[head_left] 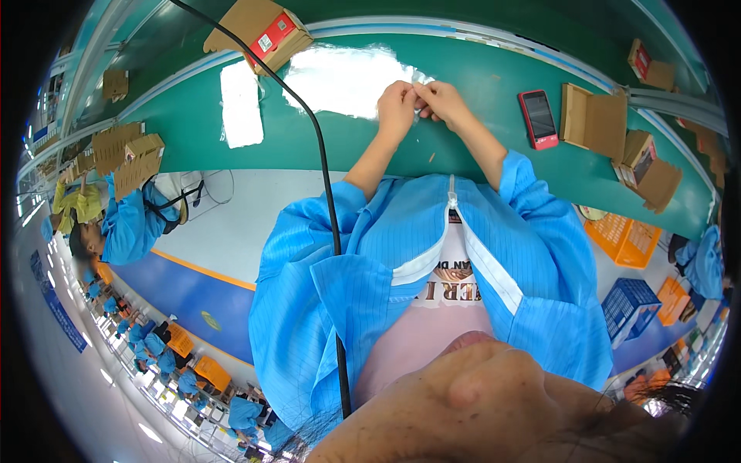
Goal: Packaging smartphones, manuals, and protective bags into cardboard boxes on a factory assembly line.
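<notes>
My left hand point(395, 112) and my right hand point(442, 105) meet over the green table point(471, 69), fingertips pinched together and touching. Whatever lies between them is too small to make out; a pale, shiny scrap point(421, 77) shows just beyond the fingers. Close beside my left hand spreads a heap of glaring white sheets or bags point(340, 81), too bright to show detail. Farther left lies a separate white stack point(241, 106). To the right of my right hand, a red handheld device point(538, 119) with a dark screen rests on the table.
An open cardboard box point(593, 122) lies right of the device, with another box point(641, 162) beyond. A red-and-brown carton point(270, 38) stands at the back left. A black cable point(318, 131) hangs across the view. Orange point(624, 238) and blue baskets point(629, 307) are on the right; co-workers sit around.
</notes>
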Available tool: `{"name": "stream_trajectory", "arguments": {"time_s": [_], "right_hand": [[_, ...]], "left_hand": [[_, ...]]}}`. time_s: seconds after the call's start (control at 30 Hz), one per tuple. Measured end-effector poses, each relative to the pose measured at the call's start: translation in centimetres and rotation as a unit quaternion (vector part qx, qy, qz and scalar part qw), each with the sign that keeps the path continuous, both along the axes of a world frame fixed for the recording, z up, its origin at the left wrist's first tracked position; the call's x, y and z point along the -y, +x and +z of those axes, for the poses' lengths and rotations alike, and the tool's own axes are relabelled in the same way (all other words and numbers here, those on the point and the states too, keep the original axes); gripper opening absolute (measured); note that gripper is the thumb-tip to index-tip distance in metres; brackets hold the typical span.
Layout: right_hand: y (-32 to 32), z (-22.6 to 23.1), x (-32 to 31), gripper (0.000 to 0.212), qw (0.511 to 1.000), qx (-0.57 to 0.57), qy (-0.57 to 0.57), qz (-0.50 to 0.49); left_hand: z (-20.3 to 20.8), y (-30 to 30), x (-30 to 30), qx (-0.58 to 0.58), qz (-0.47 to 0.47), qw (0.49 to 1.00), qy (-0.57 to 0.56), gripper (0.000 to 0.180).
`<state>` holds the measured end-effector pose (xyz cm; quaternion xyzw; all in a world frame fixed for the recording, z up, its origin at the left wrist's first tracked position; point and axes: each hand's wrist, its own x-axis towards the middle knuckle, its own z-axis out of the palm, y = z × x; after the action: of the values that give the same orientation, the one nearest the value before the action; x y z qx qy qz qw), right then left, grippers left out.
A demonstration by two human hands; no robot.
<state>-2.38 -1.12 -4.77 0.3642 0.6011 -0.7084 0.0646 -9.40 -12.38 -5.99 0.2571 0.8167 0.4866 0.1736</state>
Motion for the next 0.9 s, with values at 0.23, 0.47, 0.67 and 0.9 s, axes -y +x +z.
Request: {"name": "stream_trajectory", "arguments": {"time_s": [0.23,0.47,0.67,0.9], "right_hand": [[1.1,-2.8,0.3,0.028,0.988,-0.061,0.118,-0.083],[0.2,-1.0,-0.8,0.027,0.986,-0.132,0.02,-0.101],[4.2,-1.2,-2.1,0.033,0.883,-0.028,0.467,0.015],[11.2,2.9,-10.7,0.084,0.66,0.336,0.658,0.133]], "left_hand": [[0.8,-1.7,-0.8,0.216,0.097,0.964,0.123,0.01],[1.4,0.1,-1.3,0.258,0.041,0.961,0.093,0.011],[-1.0,-0.8,-1.8,0.132,0.055,0.986,0.09,0.014],[-1.2,0.1,-1.3,-0.204,-0.11,0.973,-0.001,0.006]]}}
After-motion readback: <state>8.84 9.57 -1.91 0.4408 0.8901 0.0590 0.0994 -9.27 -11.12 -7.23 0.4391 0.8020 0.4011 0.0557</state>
